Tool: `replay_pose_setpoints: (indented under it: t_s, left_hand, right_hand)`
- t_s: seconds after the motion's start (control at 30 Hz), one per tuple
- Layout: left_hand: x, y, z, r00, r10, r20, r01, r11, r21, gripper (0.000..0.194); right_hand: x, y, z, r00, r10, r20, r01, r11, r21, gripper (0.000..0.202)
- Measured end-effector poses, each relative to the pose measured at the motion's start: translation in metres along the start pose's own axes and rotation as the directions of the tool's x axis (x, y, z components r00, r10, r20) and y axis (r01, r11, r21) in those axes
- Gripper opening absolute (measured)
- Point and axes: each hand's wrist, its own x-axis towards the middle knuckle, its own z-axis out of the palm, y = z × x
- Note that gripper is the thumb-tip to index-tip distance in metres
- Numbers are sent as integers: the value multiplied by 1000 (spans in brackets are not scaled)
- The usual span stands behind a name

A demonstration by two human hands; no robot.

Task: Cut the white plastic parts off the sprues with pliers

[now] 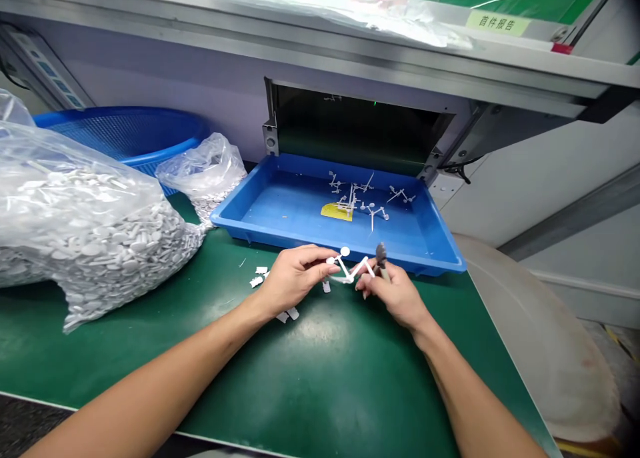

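Note:
Above the green tabletop, my left hand (293,281) is closed, its thumb and fingers pinching a white plastic sprue (349,277) with small round discs on its branches. My right hand (400,298) wraps round a pair of cutting pliers (381,253), their dark jaws pointing up and away. Its fingers are also at the right end of the sprue; whether they grip it I cannot tell. Under and beside my left hand lie several small flat white pieces (287,315). Just beyond both hands, a blue tray (245,226) contains more white sprues (350,203) and a yellow tag (334,211).
A big clear bag (110,231) full of white pieces lies at left, with a smaller bag (207,178) beside it. Behind them stands a blue basket (145,153). A dark opening (350,128) is behind the tray, beneath a metal frame (300,35). A pale round surface (545,351) is at right.

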Motion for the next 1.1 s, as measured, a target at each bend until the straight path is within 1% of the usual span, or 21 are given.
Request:
replay_pose_setpoints:
  t_s: [0.03,0.1,0.17,0.23,0.33,0.43,0.6,0.7,0.83,0.97,1.03,1.1]
  left_hand:
    - [0,2,0,1000,-27,9,28,999,-39,19]
    - [-1,4,0,998,-62,18,63,995,-80,19]
    - [-2,5,2,998,-60,15,61,995,-84,19]
    - [-3,6,4,999,-27,21,28,998,-60,19]
    - [-4,7,5,998,36,46,-34,999,-29,19]
    - [-4,7,6,997,55,56,-55,998,-16,19]
    - [-4,2,7,993,77,94,-80,997,25,19]
    - [-5,0,7,990,101,102,-105,994,37,19]
    - [-5,-4,7,984,140,110,-147,987,67,19]
    - [-2,-18,10,987,111,116,-127,981,146,19]
    - [-1,-27,14,990,90,108,-108,978,179,19]
    - [2,-32,16,993,82,82,-98,973,208,20]
  right_hand:
    - [1,-1,-1,1000,-10,-7,9,988,-155,14]
    - [1,-1,1,997,-77,-10,66,912,-406,6]
    - [-1,-2,7,988,-157,4,135,835,-534,12]
    - [-4,-2,13,979,-204,-5,161,786,-597,17]
    - [-8,-4,18,972,-235,-17,169,746,-645,21]
    - [-10,-4,17,965,-261,-4,189,708,-681,25]
    - [-10,-3,15,950,-312,29,236,653,-719,23]
    - [-11,-2,15,948,-316,34,231,613,-755,20]
    - [-10,0,15,964,-262,41,196,596,-779,13]
    - [-6,6,13,991,-125,46,113,603,-790,5]
    - [-2,10,12,997,-68,18,56,597,-801,4]
    - [1,14,9,998,-55,-34,4,582,-813,7]
